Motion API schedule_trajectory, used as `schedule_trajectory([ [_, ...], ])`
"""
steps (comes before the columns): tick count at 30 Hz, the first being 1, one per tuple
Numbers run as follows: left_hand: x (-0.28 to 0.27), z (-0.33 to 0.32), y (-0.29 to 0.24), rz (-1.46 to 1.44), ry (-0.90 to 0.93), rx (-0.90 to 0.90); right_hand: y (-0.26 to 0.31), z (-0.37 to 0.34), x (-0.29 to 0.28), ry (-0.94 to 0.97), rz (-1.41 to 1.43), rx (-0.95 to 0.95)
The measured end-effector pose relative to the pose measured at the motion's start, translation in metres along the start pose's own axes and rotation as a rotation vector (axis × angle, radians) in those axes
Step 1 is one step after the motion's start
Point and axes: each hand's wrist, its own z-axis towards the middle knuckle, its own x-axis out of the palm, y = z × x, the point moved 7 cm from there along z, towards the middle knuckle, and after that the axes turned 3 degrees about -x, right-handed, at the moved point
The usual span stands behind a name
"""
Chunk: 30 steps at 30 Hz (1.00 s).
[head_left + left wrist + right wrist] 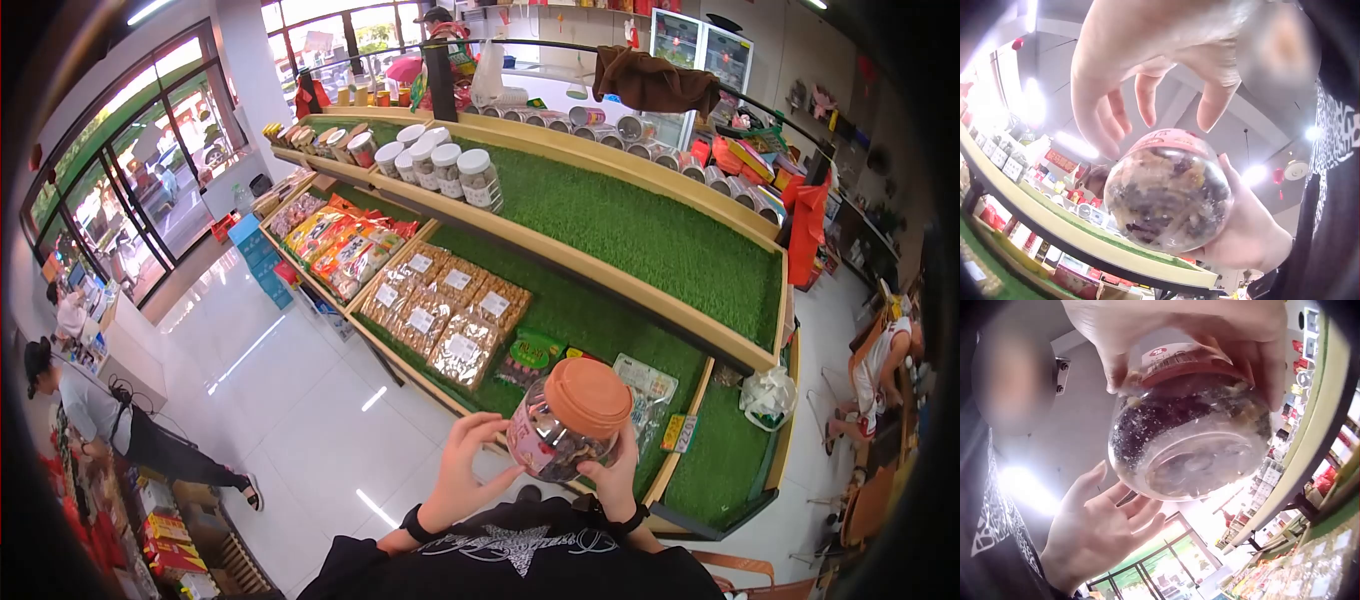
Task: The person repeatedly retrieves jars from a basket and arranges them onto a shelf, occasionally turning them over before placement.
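A clear plastic jar (pixel 545 435) with an orange screw lid (pixel 590 395) and a pink label is held tilted in front of the body. Dark and tan dried pieces fill it, seen through its base in the left wrist view. My right hand (pixel 615 470) grips the jar from the right, thumb on the near side and fingers round the far side. On the other side, my left hand (pixel 465 465) is spread beside the label, fingertips close to the jar. In the right wrist view the left palm (pixel 1094 534) faces up below the jar.
Beyond the jar stands a two-level display shelf (pixel 640 230) lined with green turf. White-lidded jars (pixel 475 175) line its upper level; bagged nuts (pixel 465 345), a green packet (pixel 530 355) and a price tag (pixel 680 433) lie lower. A person (pixel 100 410) stands at left, another sits at right.
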Motion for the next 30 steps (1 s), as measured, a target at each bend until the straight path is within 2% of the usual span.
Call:
schedule_trajectory([
  [1, 0.001, 0.008, 0.003, -0.003, -0.003, 0.003, -0.008, 0.011, -0.006, -0.039, 0.025, 0.041],
  [4, 0.024, 0.023, 0.015, -0.024, 0.226, 0.002, -0.022, 0.041, -0.011, -0.07, -0.033, 0.038],
  [6, 0.028, 0.038, 0.02, -0.004, 0.226, -0.011, -0.024, 0.055, -0.01, -0.088, -0.096, 0.047],
  [8, 0.032, 0.056, 0.026, 0.076, 0.28, 0.022, -0.005, 0.078, 0.006, -0.014, -0.43, -0.093],
  [13, 0.025, 0.111, 0.053, -0.047, 0.257, 0.08, 0.0, 0.131, 0.022, -0.002, -0.551, -0.203],
  [15, 0.013, 0.148, 0.061, -0.095, 0.262, 0.145, 0.003, 0.159, 0.032, 0.04, -0.549, -0.294],
  [16, 0.007, 0.169, 0.065, -0.027, 0.279, 0.155, 0.001, 0.175, 0.035, 0.05, -0.564, -0.327],
  [20, -0.008, 0.257, 0.1, -0.247, 0.322, 0.116, -0.022, 0.247, 0.047, -0.012, -0.525, -0.282],
  [22, -0.009, 0.299, 0.119, -0.296, 0.356, 0.141, -0.024, 0.282, 0.058, -0.049, -0.784, -0.441],
  [23, -0.009, 0.32, 0.125, -0.257, 0.381, 0.176, -0.026, 0.3, 0.06, -0.079, -0.798, -0.446],
  [27, 0.006, 0.386, 0.16, -0.298, 0.437, 0.101, -0.06, 0.352, 0.066, -0.119, -0.872, -0.382],
  [29, 0.017, 0.405, 0.184, -0.307, 0.478, 0.087, -0.08, 0.368, 0.067, -0.166, -1.033, -0.226],
  [30, 0.024, 0.409, 0.192, -0.193, 0.511, 0.066, -0.089, 0.373, 0.069, -0.174, -1.039, -0.226],
])
